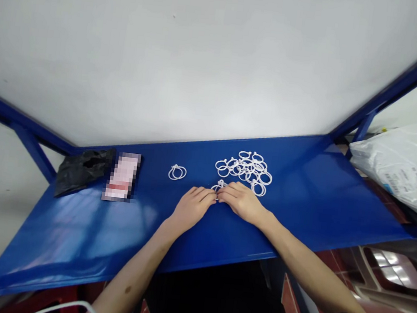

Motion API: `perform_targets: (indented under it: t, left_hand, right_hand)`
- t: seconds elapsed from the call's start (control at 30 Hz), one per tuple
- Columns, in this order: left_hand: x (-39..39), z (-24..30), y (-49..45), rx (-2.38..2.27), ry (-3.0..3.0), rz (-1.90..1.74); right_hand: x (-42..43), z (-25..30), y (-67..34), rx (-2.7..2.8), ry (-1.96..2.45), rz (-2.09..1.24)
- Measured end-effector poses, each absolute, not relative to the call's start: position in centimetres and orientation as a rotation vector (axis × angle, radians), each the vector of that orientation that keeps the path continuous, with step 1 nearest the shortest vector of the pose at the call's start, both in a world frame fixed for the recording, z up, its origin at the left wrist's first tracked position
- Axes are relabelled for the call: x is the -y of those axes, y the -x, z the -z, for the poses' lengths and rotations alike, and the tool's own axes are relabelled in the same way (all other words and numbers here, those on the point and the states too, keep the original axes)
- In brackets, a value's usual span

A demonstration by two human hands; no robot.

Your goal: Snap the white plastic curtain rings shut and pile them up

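My left hand point(196, 203) and my right hand point(241, 200) meet over the blue table point(222, 233), fingertips almost touching. Between them are white curtain rings point(221, 183), partly hidden by the fingers; how many I cannot tell. Both hands are closed on these rings, low over the tabletop. A heap of several white curtain rings point(246, 170), each with a small knob or eyelet, lies just beyond my right hand. Farther left, a pair of overlapping rings point(177, 173) lies apart from the heap.
At the table's left end are a black plastic bag point(82, 167) and a pixelated pinkish flat object point(121, 176). A blue frame point(396, 92) edges the table, with a white wall point(204, 65) behind. To the right sits a white plastic-wrapped package point(403, 166).
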State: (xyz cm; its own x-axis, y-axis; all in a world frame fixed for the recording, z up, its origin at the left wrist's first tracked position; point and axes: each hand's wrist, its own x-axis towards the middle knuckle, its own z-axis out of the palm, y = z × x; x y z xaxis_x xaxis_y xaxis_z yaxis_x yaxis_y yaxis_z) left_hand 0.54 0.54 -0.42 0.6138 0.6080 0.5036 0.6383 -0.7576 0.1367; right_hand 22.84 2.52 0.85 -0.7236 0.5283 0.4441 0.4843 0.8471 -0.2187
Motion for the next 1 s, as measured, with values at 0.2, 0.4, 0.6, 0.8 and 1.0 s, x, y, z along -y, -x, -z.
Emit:
perform_targets:
  t: [0.2,0.4,0.6,0.8,1.0]
  left_hand:
    - [-0.6,0.5,-0.7,1.119,2.747,0.705]
    - [-0.2,0.5,-1.2,1.151,2.661,0.654]
    - [0.1,0.1,-1.7,1.169,2.599,0.683]
    - [0.2,-0.4,-1.9,1.167,2.523,0.725]
    - [0.1,-0.2,-1.5,1.131,2.464,0.817]
  right_hand:
    - [-2.4,-0.6,-22.5,2.519,0.715,-0.192]
    - [-2.2,-0.5,-21.9,2.546,0.804,-0.071]
    - [-2.1,-0.3,-21.8,2.545,0.845,0.102]
    - [-1.6,-0.9,-21.5,2.511,0.875,0.181]
    - [-1.0,-0.8,-20.9,2.379,0.899,0.316]
